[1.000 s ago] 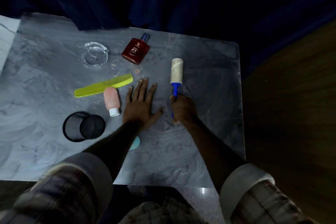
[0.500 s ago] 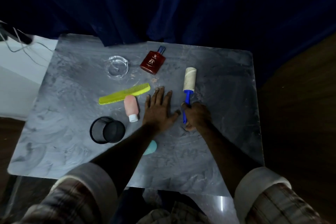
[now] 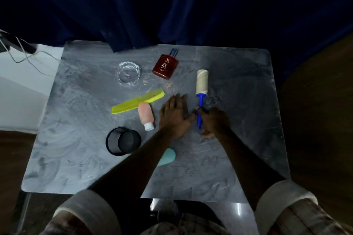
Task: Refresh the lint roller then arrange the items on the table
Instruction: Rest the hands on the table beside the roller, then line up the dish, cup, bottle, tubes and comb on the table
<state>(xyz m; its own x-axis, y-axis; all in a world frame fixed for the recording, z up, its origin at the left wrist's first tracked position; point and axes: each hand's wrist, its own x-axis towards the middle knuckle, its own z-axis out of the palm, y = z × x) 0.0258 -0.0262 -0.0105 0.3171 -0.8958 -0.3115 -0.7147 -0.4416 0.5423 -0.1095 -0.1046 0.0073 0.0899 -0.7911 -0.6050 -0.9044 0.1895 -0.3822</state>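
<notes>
Where the frame ends at the bottom, two rolled-up sleeves [image 3: 89,210] are cut off, and both bare forearms reach up onto the grey table [image 3: 248,86]. Partly hidden under the left forearm lies a teal object [image 3: 168,156]; too little shows to tell what it is. Left of it, a black mesh cup [image 3: 123,141] lies on its side. The left hand [image 3: 174,115] rests flat on the tabletop at centre frame, fingers spread and holding nothing. Just right of it, the right hand [image 3: 214,122] is closed around the blue handle of the lint roller [image 3: 201,89], whose lower end is covered by the fingers; the pale roll points toward the upper frame and seems to lie on the table. A dark blurred patch beside the handle is hard to make out. Left of the left hand lies a pink bottle [image 3: 146,115], touching a yellow comb [image 3: 137,101]. Farther up are a clear glass dish [image 3: 129,72] and a red bottle [image 3: 165,66]. A dark curtain [image 3: 172,5] fills the top.
</notes>
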